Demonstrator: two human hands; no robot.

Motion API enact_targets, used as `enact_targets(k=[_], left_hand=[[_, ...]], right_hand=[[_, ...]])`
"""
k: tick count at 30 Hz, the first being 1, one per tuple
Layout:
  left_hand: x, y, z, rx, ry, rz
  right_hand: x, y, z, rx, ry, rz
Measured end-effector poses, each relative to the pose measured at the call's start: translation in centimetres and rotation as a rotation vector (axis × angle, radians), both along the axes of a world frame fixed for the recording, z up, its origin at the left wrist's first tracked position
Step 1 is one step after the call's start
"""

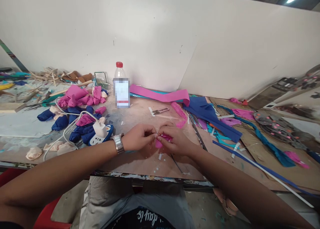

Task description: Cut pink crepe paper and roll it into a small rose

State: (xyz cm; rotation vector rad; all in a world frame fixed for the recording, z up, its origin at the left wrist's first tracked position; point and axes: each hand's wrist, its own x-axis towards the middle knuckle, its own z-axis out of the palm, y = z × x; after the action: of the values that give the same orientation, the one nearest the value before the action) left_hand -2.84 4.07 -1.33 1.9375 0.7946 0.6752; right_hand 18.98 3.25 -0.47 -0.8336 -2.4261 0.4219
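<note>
Pink piece (pixel 161 143) is gripped by our right hand (pixel 177 139) while our left hand (pixel 139 137) pinches at its edge, presumably steadying it; we have snips (pixel 162 111) lying within reach.

The person's left arm (pixel 77 167) and right arm (pixel 225 175) are bare, slanting inward from either side. Out front, the left hand (pixel 137 137) and right hand (pixel 178 139) come together, fingers (pixel 168 130) curled, tips pinched close against one another.

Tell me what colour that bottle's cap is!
The cap is red; it shows best in the head view.
</note>
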Motion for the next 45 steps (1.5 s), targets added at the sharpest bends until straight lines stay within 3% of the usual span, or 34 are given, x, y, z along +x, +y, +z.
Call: enact_targets(k=[8,15,24,39,45], left_hand=[[-0.31,-0.35,0.4,0.371,0.173,0.093],[-0.4,-0.24,0.15,0.481,0.13,0.088],[-0.35,-0.17,0.07,0.469,0.141,0.079],[-0.22,-0.38,0.31,0.299,0.113,0.102],[-0.36,-0.28,0.08,0.46,0.172,0.061]], right_hand=[[-0.05,0.01,0.25,-0.049,0.004,-0.021],[0.04,0.06,0.2,-0.147,0.096,-0.025],[0.23,0.25,-0.1,-0.206,0.118,-0.027],[0.2,0.31,0.12,-0.074,0.086,-0.076],[0.29,0.38,0.11,-0.168,0.097,-0.035]])
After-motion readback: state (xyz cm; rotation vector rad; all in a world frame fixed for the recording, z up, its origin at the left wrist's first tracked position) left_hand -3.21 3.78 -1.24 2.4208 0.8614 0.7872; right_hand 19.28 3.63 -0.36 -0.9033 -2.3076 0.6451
